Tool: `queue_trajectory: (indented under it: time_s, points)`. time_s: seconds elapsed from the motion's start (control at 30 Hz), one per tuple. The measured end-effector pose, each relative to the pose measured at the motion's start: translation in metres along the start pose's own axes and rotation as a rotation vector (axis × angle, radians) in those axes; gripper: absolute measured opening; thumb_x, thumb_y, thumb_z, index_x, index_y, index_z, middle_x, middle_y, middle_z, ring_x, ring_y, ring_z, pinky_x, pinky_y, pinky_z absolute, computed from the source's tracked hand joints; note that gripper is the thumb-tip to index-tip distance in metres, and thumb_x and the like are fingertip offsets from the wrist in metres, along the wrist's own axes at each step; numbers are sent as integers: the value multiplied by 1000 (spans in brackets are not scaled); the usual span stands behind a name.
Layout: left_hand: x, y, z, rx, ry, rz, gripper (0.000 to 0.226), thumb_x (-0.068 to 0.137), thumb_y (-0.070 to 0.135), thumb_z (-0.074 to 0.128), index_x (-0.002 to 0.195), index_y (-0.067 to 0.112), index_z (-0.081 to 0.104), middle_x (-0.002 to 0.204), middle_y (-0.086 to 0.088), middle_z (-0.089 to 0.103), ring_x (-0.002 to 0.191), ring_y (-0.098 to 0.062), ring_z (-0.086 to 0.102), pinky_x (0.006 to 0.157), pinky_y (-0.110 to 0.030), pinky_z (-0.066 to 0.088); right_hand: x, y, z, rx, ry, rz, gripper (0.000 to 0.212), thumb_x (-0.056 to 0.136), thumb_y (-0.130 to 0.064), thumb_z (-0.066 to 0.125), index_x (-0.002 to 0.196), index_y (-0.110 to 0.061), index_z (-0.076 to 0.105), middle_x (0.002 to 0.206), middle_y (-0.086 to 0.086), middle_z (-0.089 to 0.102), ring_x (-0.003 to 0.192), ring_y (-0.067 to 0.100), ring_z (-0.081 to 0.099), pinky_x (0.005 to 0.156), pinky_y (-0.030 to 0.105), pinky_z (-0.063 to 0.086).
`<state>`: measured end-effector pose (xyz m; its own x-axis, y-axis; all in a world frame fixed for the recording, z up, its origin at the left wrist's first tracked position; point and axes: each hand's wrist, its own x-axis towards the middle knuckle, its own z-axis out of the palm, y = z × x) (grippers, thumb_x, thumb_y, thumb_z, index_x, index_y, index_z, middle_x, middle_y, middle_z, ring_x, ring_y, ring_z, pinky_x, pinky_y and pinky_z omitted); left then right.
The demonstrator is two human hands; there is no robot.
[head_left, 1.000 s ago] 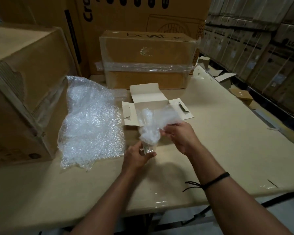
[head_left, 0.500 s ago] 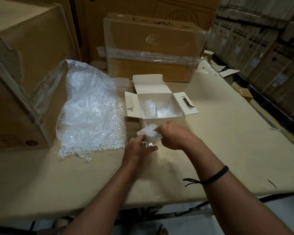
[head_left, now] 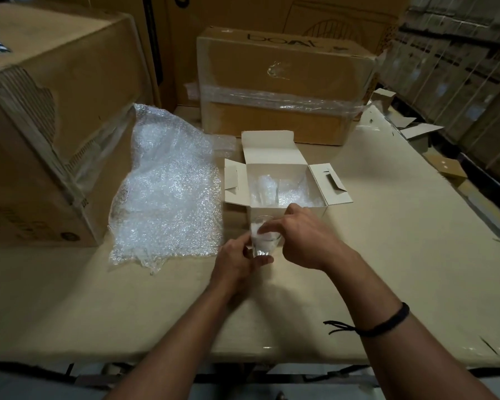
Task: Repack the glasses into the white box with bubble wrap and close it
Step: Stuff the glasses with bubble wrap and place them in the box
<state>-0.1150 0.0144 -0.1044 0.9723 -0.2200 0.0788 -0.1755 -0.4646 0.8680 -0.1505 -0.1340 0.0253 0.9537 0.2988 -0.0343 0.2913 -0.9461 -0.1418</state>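
Observation:
A clear drinking glass (head_left: 262,244) stands just in front of the white box (head_left: 287,210), with crumpled bubble wrap stuffed inside it. My left hand (head_left: 237,264) grips the glass at its base. My right hand (head_left: 306,238) is over the rim, its fingers pressing on the wrap in the glass. The white box is open, flaps spread. Inside it I see another glass (head_left: 267,190) with wrap in it on the left and loose bubble wrap on the right. A large sheet of bubble wrap (head_left: 168,194) lies left of the box.
The work surface is a cardboard-covered table (head_left: 387,269). A big brown carton (head_left: 41,125) stands at the left and a taped carton (head_left: 283,88) right behind the white box. Small boxes (head_left: 445,166) and stacked cartons line the right side.
The wad of bubble wrap that stuck out high above the glass has been pushed down into it. The glass sits lower, near the box front, and the box's inside now shows.

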Motion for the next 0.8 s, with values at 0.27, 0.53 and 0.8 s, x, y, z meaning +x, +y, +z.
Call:
queue_trajectory:
  time_s: [0.27, 0.53, 0.8]
  points:
    - [-2, 7, -4, -1, -6, 24, 53, 56, 53, 76, 103, 29, 69, 85, 7, 71, 75, -13, 64, 71, -35, 54, 14, -15, -3, -186, -273, 18, 49, 94, -29, 54, 143, -28, 43, 135, -3, 55, 120, 22, 45, 82, 25, 30]
    - [-2, 5, -2, 18, 20, 31, 54, 55, 63, 71, 100, 34, 66, 79, 8, 67, 72, -13, 60, 68, -37, 52, 0, -8, 12, -134, 60, 14, 48, 81, -16, 62, 126, -32, 55, 125, -11, 61, 109, 22, 45, 80, 30, 31]
    - [-2, 4, -2, 19, -2, 19, 55, 55, 61, 74, 99, 30, 66, 80, 6, 67, 73, -16, 60, 67, -35, 51, -2, 14, 30, 92, 294, 17, 51, 68, -5, 52, 113, -27, 67, 125, -11, 63, 106, 23, 53, 87, 36, 40]
